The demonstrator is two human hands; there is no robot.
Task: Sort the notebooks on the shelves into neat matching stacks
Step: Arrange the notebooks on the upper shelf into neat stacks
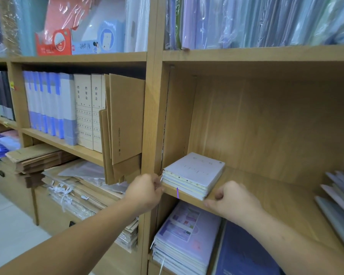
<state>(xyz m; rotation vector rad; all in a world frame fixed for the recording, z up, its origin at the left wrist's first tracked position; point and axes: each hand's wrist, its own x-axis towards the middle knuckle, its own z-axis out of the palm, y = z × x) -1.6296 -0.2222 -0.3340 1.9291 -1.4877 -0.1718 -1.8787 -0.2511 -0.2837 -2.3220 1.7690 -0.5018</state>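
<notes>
A small stack of white loose-leaf notebooks (195, 173) lay flat at the left end of a wooden shelf (266, 195), centre of the frame, its left edge against the upright. A purple ribbon (177, 193) hung from it over the shelf's front edge.

The left hand (145, 192) reached in from lower left. Its fingers (157, 183) were curled together at the stack's left corner, but it could not be told whether they gripped it. The right hand (230, 199) rested on the shelf just right of the stack, fingers curled into a loose fist holding nothing, thumb tip at the stack's near right corner.

On the shelf below lay a pile of lilac notebooks (185, 231) beside a dark blue book (244, 253). Pastel notebooks (338, 199) fanned out at the right edge.
</notes>
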